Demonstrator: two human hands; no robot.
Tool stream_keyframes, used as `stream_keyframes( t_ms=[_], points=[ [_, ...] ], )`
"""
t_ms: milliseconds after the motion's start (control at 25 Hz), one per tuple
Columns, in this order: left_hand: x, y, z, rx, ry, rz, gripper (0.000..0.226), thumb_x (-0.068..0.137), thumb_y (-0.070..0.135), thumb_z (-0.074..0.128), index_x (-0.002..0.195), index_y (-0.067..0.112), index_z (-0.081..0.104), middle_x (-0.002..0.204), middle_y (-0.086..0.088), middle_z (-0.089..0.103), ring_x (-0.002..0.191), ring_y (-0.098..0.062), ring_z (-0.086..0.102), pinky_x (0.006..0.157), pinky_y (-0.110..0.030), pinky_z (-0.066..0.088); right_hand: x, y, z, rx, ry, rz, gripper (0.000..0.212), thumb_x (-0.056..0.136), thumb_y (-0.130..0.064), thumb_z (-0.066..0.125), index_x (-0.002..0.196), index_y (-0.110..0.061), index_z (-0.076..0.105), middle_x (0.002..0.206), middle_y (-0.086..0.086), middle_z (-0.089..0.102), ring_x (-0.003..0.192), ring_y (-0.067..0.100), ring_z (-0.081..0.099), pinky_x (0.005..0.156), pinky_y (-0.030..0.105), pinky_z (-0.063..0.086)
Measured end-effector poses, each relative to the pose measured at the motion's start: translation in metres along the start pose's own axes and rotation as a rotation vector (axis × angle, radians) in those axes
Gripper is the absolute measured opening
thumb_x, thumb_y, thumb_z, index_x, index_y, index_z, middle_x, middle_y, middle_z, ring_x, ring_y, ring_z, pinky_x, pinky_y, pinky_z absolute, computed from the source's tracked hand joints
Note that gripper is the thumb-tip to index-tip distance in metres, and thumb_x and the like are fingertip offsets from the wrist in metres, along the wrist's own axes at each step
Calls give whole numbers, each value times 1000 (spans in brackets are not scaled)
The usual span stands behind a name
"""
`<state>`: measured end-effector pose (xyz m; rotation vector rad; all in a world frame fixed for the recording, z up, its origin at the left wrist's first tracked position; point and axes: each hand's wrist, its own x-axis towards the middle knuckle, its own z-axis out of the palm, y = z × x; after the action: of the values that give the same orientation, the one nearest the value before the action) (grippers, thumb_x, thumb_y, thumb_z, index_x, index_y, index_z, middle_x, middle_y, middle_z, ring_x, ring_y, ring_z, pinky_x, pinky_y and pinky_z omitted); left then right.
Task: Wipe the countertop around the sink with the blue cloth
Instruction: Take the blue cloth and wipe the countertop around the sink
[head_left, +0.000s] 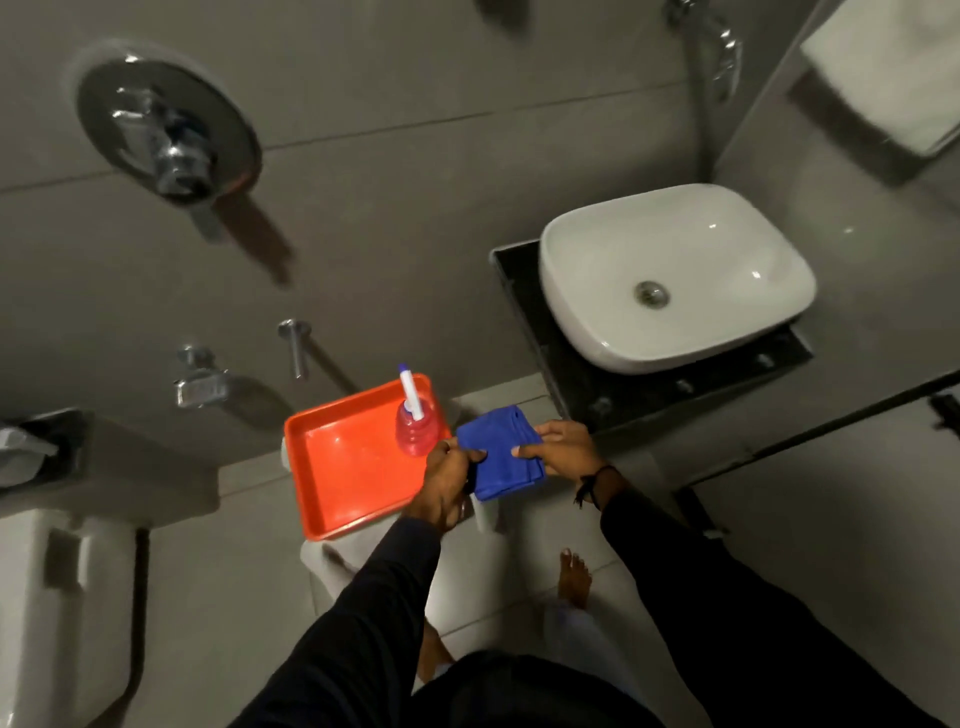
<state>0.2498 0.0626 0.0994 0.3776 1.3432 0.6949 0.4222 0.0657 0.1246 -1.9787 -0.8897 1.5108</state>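
Observation:
A folded blue cloth (498, 453) hangs in the air between my hands, just right of an orange tray. My left hand (448, 480) pinches its left edge and my right hand (563, 448) grips its right edge. The white basin sink (675, 275) sits on a black countertop (587, 387) up and to the right of the cloth. The cloth is apart from the countertop, a little below its near left corner.
An orange tray (345, 470) rests on a white stool (332, 561) and holds a pink spray bottle (414, 423). A toilet tank (62, 603) stands at the lower left. Shower valve (171, 135) and taps (200, 376) project from the grey wall. My bare foot (574, 577) is on the floor tiles.

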Motion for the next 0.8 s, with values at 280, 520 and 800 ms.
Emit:
stream_keyframes(
  t_ms=[280, 520, 800],
  points=[
    [40, -11, 114, 107, 90, 115, 37, 87, -6, 68, 123, -7, 61, 124, -29, 70, 108, -38, 70, 103, -55, 55, 46, 17, -105, 82, 167, -33, 37, 67, -2, 90, 99, 4, 72, 101, 24, 75, 86, 31, 72, 79, 42, 63],
    [73, -53, 176, 265, 316, 170, 24, 88, 6, 75, 110, 4, 67, 110, -18, 74, 97, -31, 74, 73, -34, 64, 75, 42, -155, -65, 213, -110, 36, 70, -3, 87, 103, 2, 73, 96, 18, 76, 80, 21, 68, 69, 19, 54],
    [54, -75, 182, 844, 532, 531, 42, 90, 26, 70, 125, 12, 53, 124, -9, 55, 111, -24, 58, 93, -34, 53, 54, 18, -185, -320, 432, -749, 29, 85, -28, 71, 63, -25, 53, 54, -16, 46, 49, -1, 45, 49, 4, 33]
  ],
)
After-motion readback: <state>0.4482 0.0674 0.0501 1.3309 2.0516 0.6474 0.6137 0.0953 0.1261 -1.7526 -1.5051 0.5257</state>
